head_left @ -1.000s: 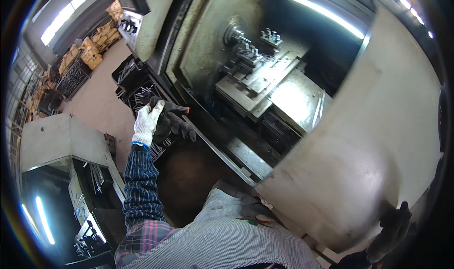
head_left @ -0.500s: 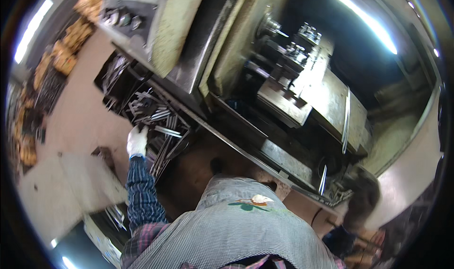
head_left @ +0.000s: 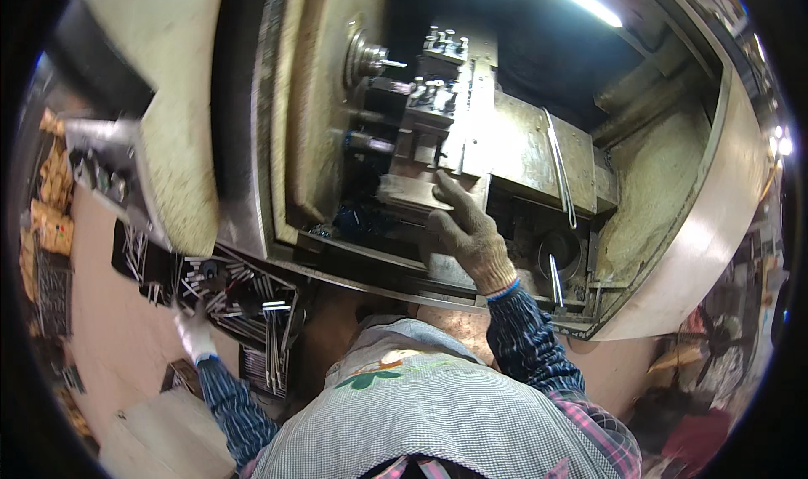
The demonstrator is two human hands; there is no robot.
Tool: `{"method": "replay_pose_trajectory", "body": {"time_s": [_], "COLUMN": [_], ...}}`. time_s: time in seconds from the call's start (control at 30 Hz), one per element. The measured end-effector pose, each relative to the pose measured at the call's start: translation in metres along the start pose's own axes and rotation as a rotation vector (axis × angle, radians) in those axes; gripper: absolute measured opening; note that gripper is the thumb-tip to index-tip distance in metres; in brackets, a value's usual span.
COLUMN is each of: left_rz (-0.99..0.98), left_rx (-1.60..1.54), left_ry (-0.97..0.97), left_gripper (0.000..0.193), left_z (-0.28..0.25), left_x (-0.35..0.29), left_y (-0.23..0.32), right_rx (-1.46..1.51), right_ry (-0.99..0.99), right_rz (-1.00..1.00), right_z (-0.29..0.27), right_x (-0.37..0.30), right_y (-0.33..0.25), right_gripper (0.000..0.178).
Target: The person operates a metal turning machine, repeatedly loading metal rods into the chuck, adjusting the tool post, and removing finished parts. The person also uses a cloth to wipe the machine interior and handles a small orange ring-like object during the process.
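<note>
My right hand [head_left: 473,242], in a tan knitted glove, is inside a lathe, in front of its metal tool slide [head_left: 450,180]. Its index finger and thumb are apart, and I see nothing held in it. Beyond the fingertips stand bolted tool holders [head_left: 433,96], facing a round chuck [head_left: 367,61] with a thin bright piece sticking out to the right. Down at the left, my left hand [head_left: 195,334], in a white glove, is at the edge of a dark bin [head_left: 290,323] of loose metal rods [head_left: 240,277]. Its fingers are blurred, so what they hold is unclear.
The machine's front rim [head_left: 396,292] runs between my body and the cavity. A bent metal tube [head_left: 560,172] lies over the slide bed, and a bright rod [head_left: 555,279] leans near the right end. A pale board [head_left: 172,433] is at the lower left.
My right hand has moved from the machine's right end, up and leftward to the tool slide. My left hand has shifted down along the rod bin, and the view has turned right.
</note>
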State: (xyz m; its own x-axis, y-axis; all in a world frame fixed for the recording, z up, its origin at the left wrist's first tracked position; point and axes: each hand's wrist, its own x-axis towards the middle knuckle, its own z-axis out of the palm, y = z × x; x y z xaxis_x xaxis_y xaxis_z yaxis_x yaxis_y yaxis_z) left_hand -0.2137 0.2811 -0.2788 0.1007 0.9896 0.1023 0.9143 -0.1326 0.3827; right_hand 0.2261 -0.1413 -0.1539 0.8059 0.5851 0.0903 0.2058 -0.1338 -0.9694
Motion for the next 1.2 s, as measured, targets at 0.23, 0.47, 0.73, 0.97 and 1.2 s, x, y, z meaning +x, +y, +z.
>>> {"method": "replay_pose_trajectory", "body": {"time_s": [0.23,0.47,0.73,0.97,1.2], "left_rz": [0.589,1.179,1.337,1.119,1.145], "left_rx": [-0.544,-0.916,-1.021,-0.585,0.719], "left_ry": [0.686,0.031,-0.365,-0.223,-0.078], "left_gripper": [0.038,0.053,0.051,0.041,0.044], "left_z": [-0.175,-0.129,-0.023,0.043,0.101], "left_x": [-0.064,-0.154,-0.177,-0.124,-0.039], "left_y": [0.234,0.444,0.615,0.676,0.686], "right_rx": [-0.142,-0.745,-1.137,-1.186,-1.001], "right_ry": [0.918,0.767,0.486,0.46,0.415], "right_rz": [0.515,1.353,1.73,1.575,1.517], "right_z": [-0.078,-0.132,-0.212,-0.239,-0.219], "right_x": [-0.015,-0.025,-0.089,-0.121,-0.082], "right_y": [0.193,0.227,0.313,0.388,0.313], "right_gripper": [0.049,0.063,0.058,0.034,0.028]}}
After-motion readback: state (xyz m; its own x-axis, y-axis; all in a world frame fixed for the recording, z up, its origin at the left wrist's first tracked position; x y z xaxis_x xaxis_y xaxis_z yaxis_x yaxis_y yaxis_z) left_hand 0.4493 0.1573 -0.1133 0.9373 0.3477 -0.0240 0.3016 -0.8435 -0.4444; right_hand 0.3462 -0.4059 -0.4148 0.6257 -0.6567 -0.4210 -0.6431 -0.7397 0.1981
